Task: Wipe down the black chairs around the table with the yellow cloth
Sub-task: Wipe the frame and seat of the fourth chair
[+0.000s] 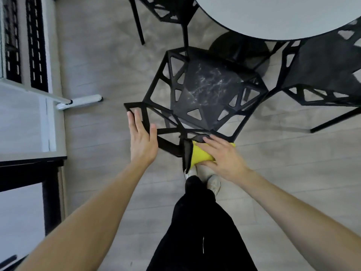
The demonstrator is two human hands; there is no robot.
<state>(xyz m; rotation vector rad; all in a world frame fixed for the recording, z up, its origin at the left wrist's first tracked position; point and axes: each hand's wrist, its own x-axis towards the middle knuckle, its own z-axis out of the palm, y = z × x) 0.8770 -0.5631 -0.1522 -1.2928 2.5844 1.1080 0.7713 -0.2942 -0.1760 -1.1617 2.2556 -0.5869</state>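
Note:
A black chair with triangular cut-outs stands right in front of me, its seat streaked with pale marks. My left hand rests with straight fingers against the left part of its backrest frame. My right hand lies flat on the yellow cloth, pressing it onto the backrest's top edge. The cloth has a dark underside hanging down at its left. Two more black chairs stand at the round grey table: one at the right, one at the far side.
A white desk with black-legged furniture fills the left side. A white bar-shaped foot lies on the grey wood floor near it. The table's black pedestal base sits behind the chair. My legs and shoes are just below the cloth.

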